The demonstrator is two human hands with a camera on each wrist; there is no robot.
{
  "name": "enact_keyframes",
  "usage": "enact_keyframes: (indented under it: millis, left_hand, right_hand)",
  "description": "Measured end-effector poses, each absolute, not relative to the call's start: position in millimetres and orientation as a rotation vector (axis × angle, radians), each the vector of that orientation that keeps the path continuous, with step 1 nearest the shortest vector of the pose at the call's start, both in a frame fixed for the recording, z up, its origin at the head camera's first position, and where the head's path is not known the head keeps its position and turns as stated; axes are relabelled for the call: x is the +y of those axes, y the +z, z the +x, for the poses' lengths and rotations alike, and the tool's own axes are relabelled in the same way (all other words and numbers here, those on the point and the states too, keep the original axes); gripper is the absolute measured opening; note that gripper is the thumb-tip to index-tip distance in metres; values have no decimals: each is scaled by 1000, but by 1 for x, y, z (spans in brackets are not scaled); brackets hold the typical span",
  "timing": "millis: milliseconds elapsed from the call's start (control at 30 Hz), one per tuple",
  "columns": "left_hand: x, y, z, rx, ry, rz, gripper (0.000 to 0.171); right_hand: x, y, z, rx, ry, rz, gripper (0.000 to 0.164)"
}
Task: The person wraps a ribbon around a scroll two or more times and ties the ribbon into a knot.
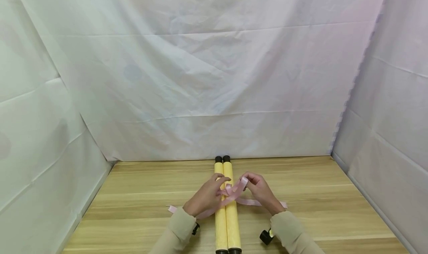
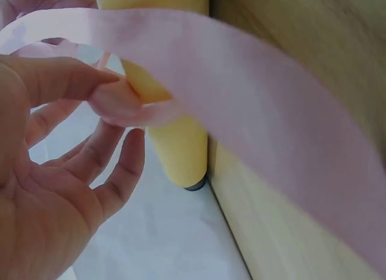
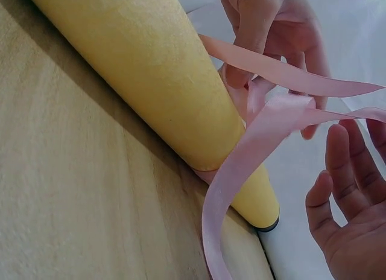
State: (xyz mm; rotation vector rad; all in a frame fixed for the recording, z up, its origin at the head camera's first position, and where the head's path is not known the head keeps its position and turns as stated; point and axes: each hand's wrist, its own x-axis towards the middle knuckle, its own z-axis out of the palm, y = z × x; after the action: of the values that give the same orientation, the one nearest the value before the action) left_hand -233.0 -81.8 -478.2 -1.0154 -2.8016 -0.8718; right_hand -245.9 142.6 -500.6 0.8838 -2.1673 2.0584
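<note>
Two yellow tubes (image 1: pixel 220 226) lie side by side at lower centre of the frame on the wood-grain surface (image 1: pixel 133 196), probably paired so one pink satin ribbon (image 1: pixel 233 196) can bind both. The ribbon crosses over them, its ends trailing left and right. The left hand (image 1: pixel 208 195), palm inward, pinches ribbon above the tubes; the right hand (image 1: pixel 261 190), wrist bent inward, seems to pinch a raised loop, though its thumb is partly hidden.
</note>
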Motion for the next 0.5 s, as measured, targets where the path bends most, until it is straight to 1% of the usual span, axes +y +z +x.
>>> enact_keyframes:
  millis: [100,167,300,433,500]
  left_hand:
    - [-85,-477,-231,-2778,-819,-985,55]
    - [-87,-478,-230,-2750,-767,-942,52]
    - [-88,-482,-229,-2686,-676,-808,34]
    - [-87,-485,-229,-2654,-708,-699,14]
    - [-87,-485,-229,-2647,-732,-670,9]
  right_hand:
    - [143,-502,-247,-2161,2062,896,21]
    - [143,-502,-247,-2157,2058,908,21]
    - [143,-504,-248,-2161,2057,896,21]
    - [143,-504,-248,-2173,2068,853,21]
    - [143,-505,-249,-2177,2061,842,22]
